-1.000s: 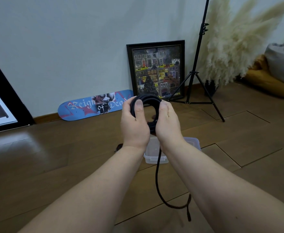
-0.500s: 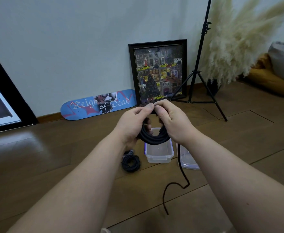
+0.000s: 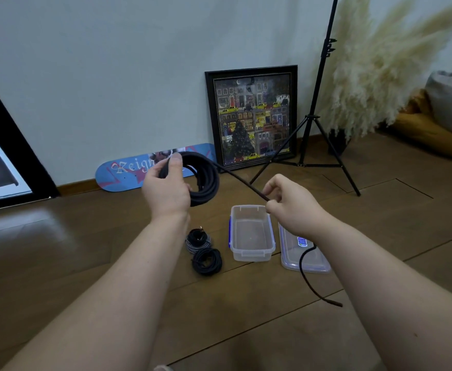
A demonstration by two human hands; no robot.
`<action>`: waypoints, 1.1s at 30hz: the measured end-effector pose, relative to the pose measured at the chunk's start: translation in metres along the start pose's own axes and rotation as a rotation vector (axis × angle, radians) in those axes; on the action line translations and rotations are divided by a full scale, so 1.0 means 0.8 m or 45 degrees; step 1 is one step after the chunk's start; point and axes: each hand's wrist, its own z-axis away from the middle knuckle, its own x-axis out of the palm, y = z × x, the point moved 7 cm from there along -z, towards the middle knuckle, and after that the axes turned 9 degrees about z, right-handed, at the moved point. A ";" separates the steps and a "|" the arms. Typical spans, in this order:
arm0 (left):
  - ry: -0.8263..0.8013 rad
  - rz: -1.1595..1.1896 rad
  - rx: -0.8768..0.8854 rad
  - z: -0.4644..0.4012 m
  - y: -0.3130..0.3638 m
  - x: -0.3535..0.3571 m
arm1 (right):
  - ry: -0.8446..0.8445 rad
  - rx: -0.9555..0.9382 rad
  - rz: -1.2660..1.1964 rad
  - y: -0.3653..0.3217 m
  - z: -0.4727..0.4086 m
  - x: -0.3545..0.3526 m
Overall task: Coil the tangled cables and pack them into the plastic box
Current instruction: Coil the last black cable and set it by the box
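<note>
Above a wooden floor, the left hand grips a round coil of thick black cable, thumb over its top, the ring standing roughly upright. One straight run of the cable slants down and right from the coil to the right hand, whose fingers pinch it; its loose tail curls to the floor below that wrist. Below and between the hands sits one clear plastic box, open, long side running away from the viewer. Its lid lies just right. Two smaller coiled cables rest touching, left of the box.
</note>
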 end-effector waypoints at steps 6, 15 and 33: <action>0.045 0.004 0.027 -0.006 -0.002 -0.003 | -0.081 -0.148 0.257 -0.015 0.008 0.001; 0.094 0.038 0.023 -0.006 -0.004 -0.005 | -0.591 -0.116 0.173 -0.029 0.023 0.036; -0.321 -0.003 -0.472 0.055 -0.058 0.048 | 0.207 -0.302 0.072 -0.060 -0.010 0.000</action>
